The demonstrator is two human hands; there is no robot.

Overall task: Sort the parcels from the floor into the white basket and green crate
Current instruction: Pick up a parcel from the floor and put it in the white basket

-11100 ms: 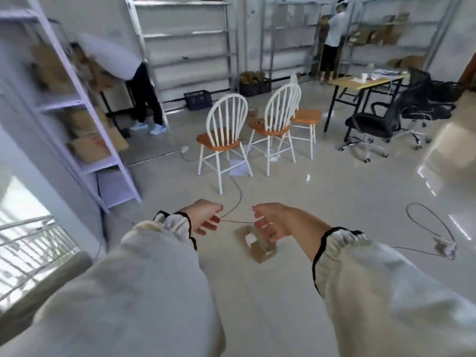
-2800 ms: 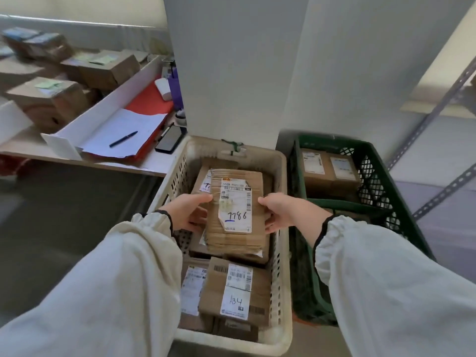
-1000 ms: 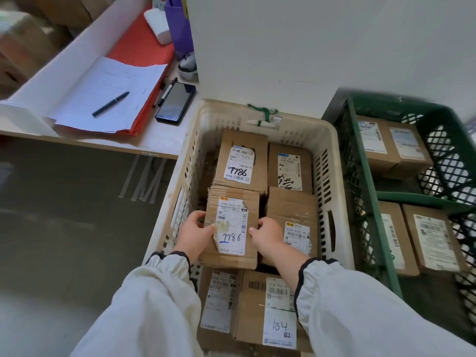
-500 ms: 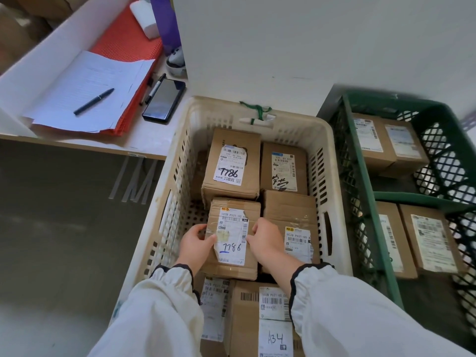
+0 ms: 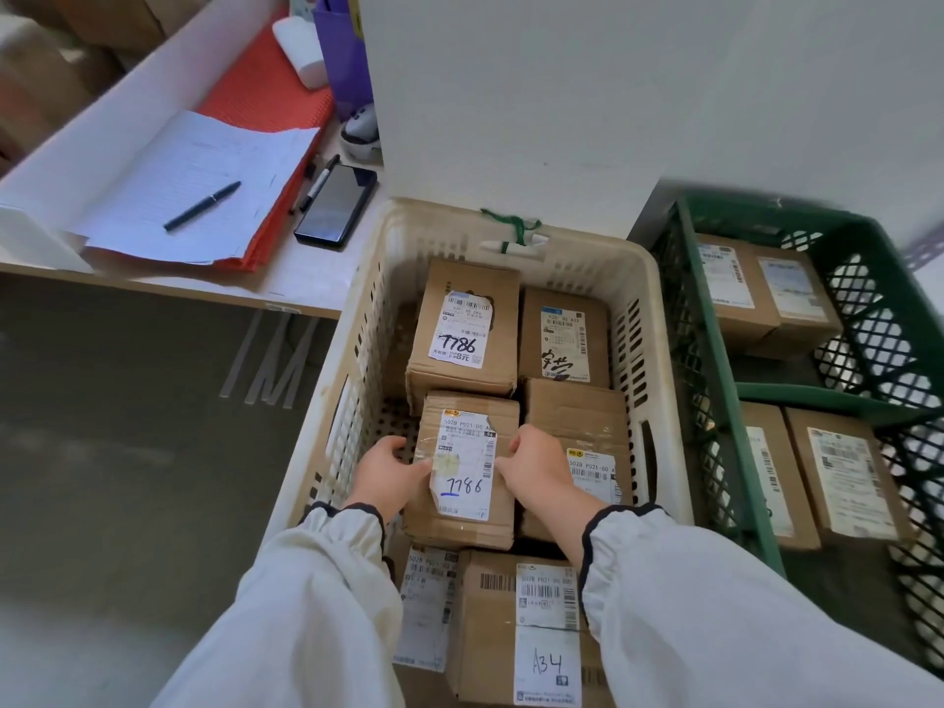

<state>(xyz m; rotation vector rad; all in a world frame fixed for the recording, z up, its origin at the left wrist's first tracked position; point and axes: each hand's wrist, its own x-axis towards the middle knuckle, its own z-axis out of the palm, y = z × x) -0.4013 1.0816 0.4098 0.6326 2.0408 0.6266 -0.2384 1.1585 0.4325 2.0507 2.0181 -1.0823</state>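
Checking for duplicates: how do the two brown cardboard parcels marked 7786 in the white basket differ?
The left hand and right hand grip the nearer brown cardboard parcel; the farther parcel is untouched. The nearer parcel's 7786 is thin, blue, underlined; the farther parcel's is bold black. Both lie label-up in the white plastic basket.

The white label on the taped brown cardboard parcel [image 5: 462, 467] I hold reads "502B P021-00" in print and "7786" in blue pen. The taller brown cardboard box [image 5: 462, 330] behind shows "7786" and "8元"; the nearest brown carton [image 5: 531, 631], "A34".
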